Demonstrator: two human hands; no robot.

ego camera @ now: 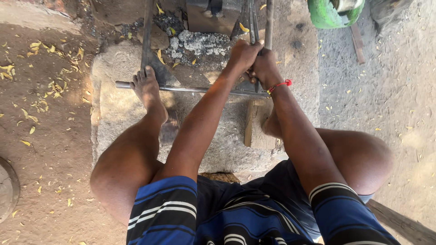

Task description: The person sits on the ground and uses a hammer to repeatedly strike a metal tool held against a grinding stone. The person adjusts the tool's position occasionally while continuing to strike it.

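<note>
I sit low over a grey stone slab (118, 113). My left hand (243, 54) and my right hand (265, 68), with a red thread on its wrist, are both closed around the long dark metal handles of a pair of tongs (253, 22) that run away from me. A steel rod (181, 89) lies across the slab under my hands, and my bare left foot (146, 86) rests on its left part. A flat iron bar (147, 36) runs up beside that foot. What the handles grip at their far end is hidden.
A wooden block (259, 124) lies below my hands on the slab. Grey ash (200, 43) and a dark metal box (211, 16) sit at the far edge. A green container (331, 13) stands at the top right. Yellow leaves litter the dirt at left.
</note>
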